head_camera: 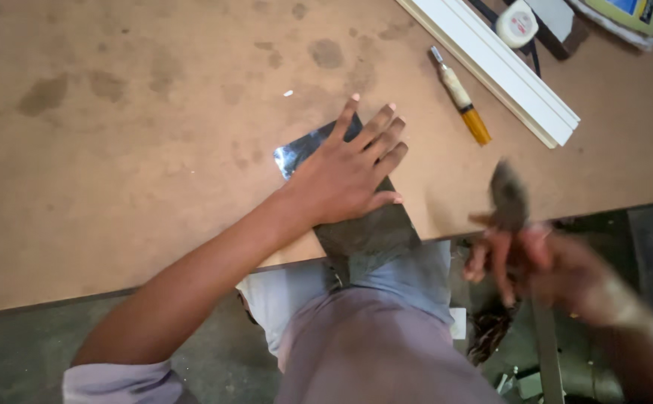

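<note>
We see our left hand [350, 170] lying flat and open, fingers spread, pressing down on a dark, shiny metal sheet [368, 232] that rests on the brown bench [139, 150] and reaches past the bench's near edge toward our body. The sheet's bright corner [296, 155] shows at about nine o'clock from the hand, and its darker end shows at about five o'clock from it, over the edge. Our right hand [540, 262] is off the bench, at about four o'clock from the left hand, blurred by motion; it is closed around a dark tool [510, 196] whose head rises above the fingers, though the blur keeps us from telling what kind of tool it is. On the bench at about one o'clock from the left hand lies a chisel-like tool with a yellow and pale handle [461, 97], well apart from the sheet. Beyond it, a long white profile strip [506, 71] runs diagonally, with a round tape measure [517, 24] just beside its far end.
</note>
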{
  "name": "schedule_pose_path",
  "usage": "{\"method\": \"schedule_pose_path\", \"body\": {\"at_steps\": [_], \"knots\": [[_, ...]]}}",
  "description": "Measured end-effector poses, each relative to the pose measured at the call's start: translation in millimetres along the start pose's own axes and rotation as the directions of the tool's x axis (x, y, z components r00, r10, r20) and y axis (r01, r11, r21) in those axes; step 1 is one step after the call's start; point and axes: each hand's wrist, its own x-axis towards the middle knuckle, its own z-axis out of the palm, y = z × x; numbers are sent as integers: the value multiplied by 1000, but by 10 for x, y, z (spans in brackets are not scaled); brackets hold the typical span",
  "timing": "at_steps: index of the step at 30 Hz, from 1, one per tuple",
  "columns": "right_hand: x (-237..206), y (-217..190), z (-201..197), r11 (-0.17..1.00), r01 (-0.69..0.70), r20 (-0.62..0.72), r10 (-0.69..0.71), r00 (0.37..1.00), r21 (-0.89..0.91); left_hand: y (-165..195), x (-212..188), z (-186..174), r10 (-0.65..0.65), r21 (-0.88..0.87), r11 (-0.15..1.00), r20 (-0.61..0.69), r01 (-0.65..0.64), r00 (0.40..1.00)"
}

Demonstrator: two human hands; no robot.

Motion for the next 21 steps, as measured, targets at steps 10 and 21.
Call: {"method": "schedule_pose_path", "body": {"at_steps": [10, 21], "knots": [[-607, 1467, 634, 901, -403, -219, 431, 875, 164, 202, 75, 118, 24, -56, 998, 74, -19, 997], [-594, 1617, 588, 907, -412, -245, 421, 873, 90, 241, 94, 67, 9, -75, 997, 92, -2, 996]]}}
